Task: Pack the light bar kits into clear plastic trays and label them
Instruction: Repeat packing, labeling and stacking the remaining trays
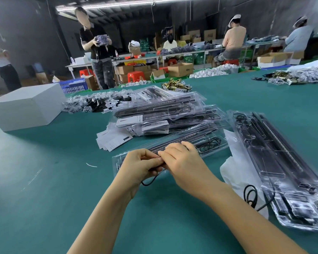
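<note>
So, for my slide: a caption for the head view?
Both hands pinch a black cable over a clear tray on the green table.

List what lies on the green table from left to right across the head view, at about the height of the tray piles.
White box → loose paper labels → stack of packed clear trays → trays lying along the right edge.
</note>
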A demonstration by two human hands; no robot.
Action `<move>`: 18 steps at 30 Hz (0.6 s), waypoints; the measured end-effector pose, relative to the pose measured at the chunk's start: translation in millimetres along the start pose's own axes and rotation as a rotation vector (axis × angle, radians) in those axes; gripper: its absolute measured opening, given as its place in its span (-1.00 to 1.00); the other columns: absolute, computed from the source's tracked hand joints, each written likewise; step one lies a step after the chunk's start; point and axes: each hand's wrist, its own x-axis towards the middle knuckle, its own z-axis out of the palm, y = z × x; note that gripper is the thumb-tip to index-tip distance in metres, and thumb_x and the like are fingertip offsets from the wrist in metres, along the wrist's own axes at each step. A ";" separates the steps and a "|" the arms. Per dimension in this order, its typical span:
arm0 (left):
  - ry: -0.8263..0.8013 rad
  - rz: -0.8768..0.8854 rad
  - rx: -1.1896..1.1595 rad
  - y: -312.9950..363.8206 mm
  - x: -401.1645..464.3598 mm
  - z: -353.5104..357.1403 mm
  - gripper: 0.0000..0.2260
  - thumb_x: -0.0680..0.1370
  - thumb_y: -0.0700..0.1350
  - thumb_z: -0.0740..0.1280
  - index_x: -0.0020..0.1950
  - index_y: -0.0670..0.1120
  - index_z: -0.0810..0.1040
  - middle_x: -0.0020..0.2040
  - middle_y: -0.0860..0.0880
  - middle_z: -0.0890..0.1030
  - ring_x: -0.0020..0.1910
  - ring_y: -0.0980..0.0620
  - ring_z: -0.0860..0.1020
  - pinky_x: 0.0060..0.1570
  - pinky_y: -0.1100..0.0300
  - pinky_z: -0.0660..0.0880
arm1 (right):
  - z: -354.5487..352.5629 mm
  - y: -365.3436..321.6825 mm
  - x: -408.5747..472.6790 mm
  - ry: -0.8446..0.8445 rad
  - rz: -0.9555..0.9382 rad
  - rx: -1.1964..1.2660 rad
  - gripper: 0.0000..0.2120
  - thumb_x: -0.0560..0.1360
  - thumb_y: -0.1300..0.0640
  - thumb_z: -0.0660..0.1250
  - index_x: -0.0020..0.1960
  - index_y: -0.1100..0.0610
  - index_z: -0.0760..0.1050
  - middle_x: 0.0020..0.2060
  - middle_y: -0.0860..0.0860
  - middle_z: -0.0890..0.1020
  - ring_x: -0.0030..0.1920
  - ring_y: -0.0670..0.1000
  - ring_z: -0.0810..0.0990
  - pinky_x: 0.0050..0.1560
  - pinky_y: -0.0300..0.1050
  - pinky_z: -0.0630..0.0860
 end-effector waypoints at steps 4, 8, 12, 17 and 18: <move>0.021 -0.056 -0.140 1.8 1.5 -0.9 -0.95 0.46 -0.38 0.40 -0.19 -0.29 0.58 -0.35 -0.16 0.63 -0.43 0.10 0.56 -0.42 0.36 0.52 | 2.2 -2.8 1.0 0.008 0.038 0.009 -0.59 0.31 0.30 0.49 0.16 0.22 0.59 -0.10 0.03 0.66 -0.09 0.08 0.62 0.01 0.01 0.55; 0.002 -0.050 -0.178 -1.0 1.2 2.8 -0.96 0.50 -0.33 0.38 -0.11 -0.31 0.59 -0.28 -0.14 0.63 -0.35 0.08 0.58 -0.32 0.34 0.55 | -0.8 -2.2 2.6 -0.024 0.052 0.027 -0.78 0.28 0.40 0.42 -0.12 0.20 0.57 -0.30 0.06 0.56 -0.29 0.10 0.52 -0.31 -0.06 0.43; -0.039 -0.014 -0.150 0.0 -0.1 9.1 -0.71 0.65 -0.12 0.20 -0.10 -0.25 0.61 -0.25 -0.11 0.65 -0.32 0.05 0.60 -0.27 0.25 0.58 | -5.4 4.2 3.4 -0.107 0.111 -0.014 -0.76 0.32 0.37 0.35 -0.03 0.20 0.58 -0.24 0.08 0.56 -0.21 0.13 0.52 -0.27 -0.04 0.38; 0.164 0.122 0.126 1.7 1.6 9.5 -0.84 0.67 -0.07 0.14 0.12 -0.11 0.44 -0.13 -0.13 0.61 -0.33 0.00 0.64 -0.28 0.18 0.61 | -3.2 14.5 4.4 -0.220 0.251 0.002 -0.78 0.54 0.23 0.14 0.14 0.09 0.44 0.00 0.02 0.50 0.03 0.09 0.42 -0.11 -0.11 0.17; 0.159 0.141 0.155 2.0 2.2 6.0 -0.85 0.66 -0.09 0.15 0.11 -0.12 0.46 -0.15 -0.11 0.63 -0.32 0.03 0.64 -0.25 0.19 0.61 | -3.7 17.7 4.6 -0.219 0.313 0.022 -0.81 0.57 0.20 0.13 0.12 0.10 0.45 -0.01 0.02 0.50 0.02 0.08 0.42 -0.11 -0.10 0.20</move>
